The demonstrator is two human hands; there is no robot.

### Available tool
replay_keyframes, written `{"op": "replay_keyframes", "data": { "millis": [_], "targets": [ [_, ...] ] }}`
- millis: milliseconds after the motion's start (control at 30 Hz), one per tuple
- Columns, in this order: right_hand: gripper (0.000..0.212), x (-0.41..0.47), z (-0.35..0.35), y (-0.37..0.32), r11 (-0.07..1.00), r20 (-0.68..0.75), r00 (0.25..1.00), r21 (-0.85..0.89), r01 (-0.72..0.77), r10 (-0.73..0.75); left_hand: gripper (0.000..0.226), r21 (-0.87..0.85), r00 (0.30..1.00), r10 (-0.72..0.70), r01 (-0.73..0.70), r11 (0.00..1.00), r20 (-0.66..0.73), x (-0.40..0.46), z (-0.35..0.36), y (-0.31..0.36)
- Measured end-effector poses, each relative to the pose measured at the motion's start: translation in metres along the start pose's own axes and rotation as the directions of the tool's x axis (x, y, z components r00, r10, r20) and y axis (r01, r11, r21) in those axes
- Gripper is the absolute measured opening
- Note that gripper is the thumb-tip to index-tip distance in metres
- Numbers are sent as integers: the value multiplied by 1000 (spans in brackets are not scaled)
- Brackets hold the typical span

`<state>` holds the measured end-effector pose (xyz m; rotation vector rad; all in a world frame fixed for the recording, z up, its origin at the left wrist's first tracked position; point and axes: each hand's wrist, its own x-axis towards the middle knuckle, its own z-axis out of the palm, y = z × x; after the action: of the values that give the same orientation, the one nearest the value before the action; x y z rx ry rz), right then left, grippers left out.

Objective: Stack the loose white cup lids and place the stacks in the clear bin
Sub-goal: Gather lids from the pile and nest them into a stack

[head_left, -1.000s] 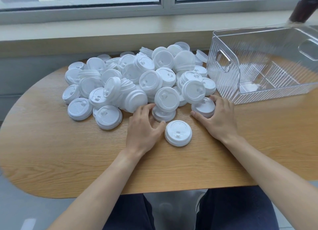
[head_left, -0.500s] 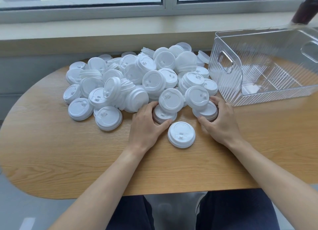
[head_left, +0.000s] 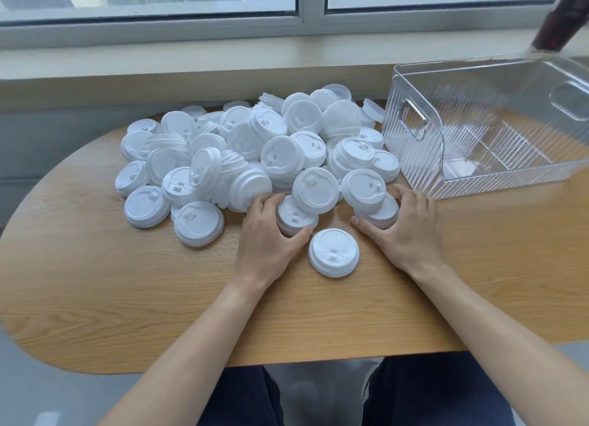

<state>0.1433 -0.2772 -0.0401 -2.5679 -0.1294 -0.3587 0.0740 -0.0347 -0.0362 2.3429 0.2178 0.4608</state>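
both hands (head_left: 267,234) gripping lids (head_left: 294,216) at pile edge, clear bin (head_left: 411,157) beside

Ahead of the left hand's fingers (head_left: 266,202) and the right hand's fingers (head_left: 403,193) a heaped pile of loose white plastic cup lids (head_left: 255,151) blocks the way forward, reaching back towards the window ledge. Between the two hands a single white round lid (head_left: 334,252) lies flat, just beside both thumbs. To the right of the right fingers, the ribbed wall of the clear plastic bin (head_left: 411,157) stands near; its top is open. Behind both wrists and to the left of the left fingers, the bare oval wooden bench (head_left: 95,282) leaves room.
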Motion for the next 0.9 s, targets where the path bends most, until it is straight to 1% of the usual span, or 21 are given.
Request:
{"op": "replay_keyframes", "data": {
  "millis": [67,200,333,433,533,633,733,833,900],
  "targets": [
    [95,0,-1,0,999,-6,1000,32,22,-22,72,2,1000,2,-2,1000,6,-1,0,0],
    [87,2,-1,-2,987,-44,992,102,120,-116,76,-15,1000,-11,11,1000,-6,-3,-2,-2],
    [85,8,3,-1,964,-38,981,177,196,-192,76,-58,999,-32,31,998,-8,-5,-5,-3],
    [84,15,6,-1,955,-27,980,221,197,-196,72,-103,999,-53,53,993,1,-9,-8,-3],
    [81,20,7,-2,948,-39,981,252,194,-190,72,-187,996,-90,94,978,27,-13,-11,-3],
    [79,20,6,-3,942,-50,983,282,182,-175,79,-240,995,-96,96,966,13,-18,-14,-3],
    [82,16,2,-2,937,-79,981,292,193,-178,86,-232,998,-62,63,971,14,-23,-14,-2],
    [86,7,-5,-2,939,-62,988,311,151,-138,81,-195,999,13,-4,981,45,-28,-12,-2],
    [82,0,-9,0,940,-53,992,318,123,-112,78,-163,997,54,-43,986,62,-31,-11,0]
  ]
}}
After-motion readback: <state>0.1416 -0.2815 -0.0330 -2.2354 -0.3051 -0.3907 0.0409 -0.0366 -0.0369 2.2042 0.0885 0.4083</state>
